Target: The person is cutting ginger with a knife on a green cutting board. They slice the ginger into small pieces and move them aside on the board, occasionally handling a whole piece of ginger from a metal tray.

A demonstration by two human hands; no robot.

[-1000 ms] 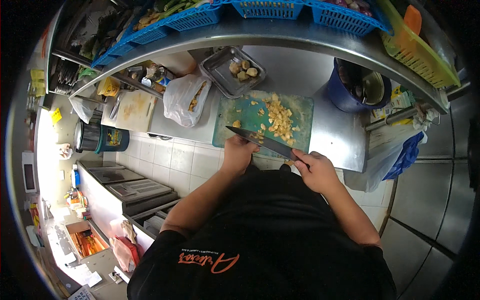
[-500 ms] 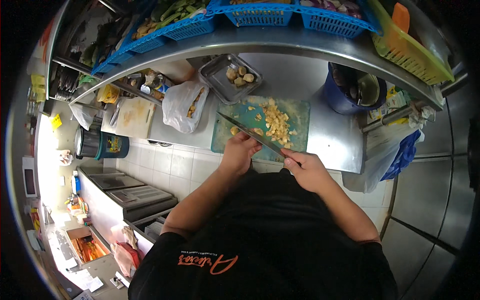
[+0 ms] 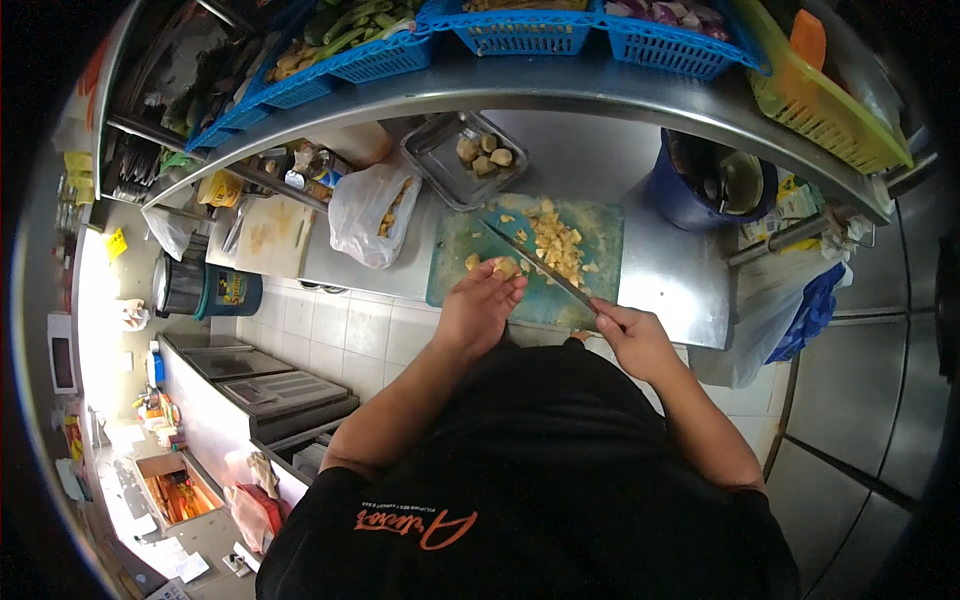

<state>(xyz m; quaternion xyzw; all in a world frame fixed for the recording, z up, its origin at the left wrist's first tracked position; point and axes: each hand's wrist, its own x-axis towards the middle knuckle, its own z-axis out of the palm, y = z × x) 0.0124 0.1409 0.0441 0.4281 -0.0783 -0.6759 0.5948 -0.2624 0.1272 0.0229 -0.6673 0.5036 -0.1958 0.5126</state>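
Observation:
Over the near edge of a green cutting board, my left hand pinches a pale yellow root piece, ginger by its look, in its fingertips. My right hand grips the handle of a long kitchen knife. The blade slants up and left across the board, apart from the held piece. Beyond it lies a heap of chopped yellow root pieces. One larger chunk is beside my left fingers. Several chunks sit in a clear tray behind the board.
Left of the board stands a white plastic bag; a blue bucket is on the right. A steel shelf crosses above the counter, bearing blue vegetable baskets and a yellow-green basket. Bags hang off the right end.
The knife and my right hand have shifted right, and the blade has moved away from my left fingers. My left hand has turned slightly, showing more of the root piece.

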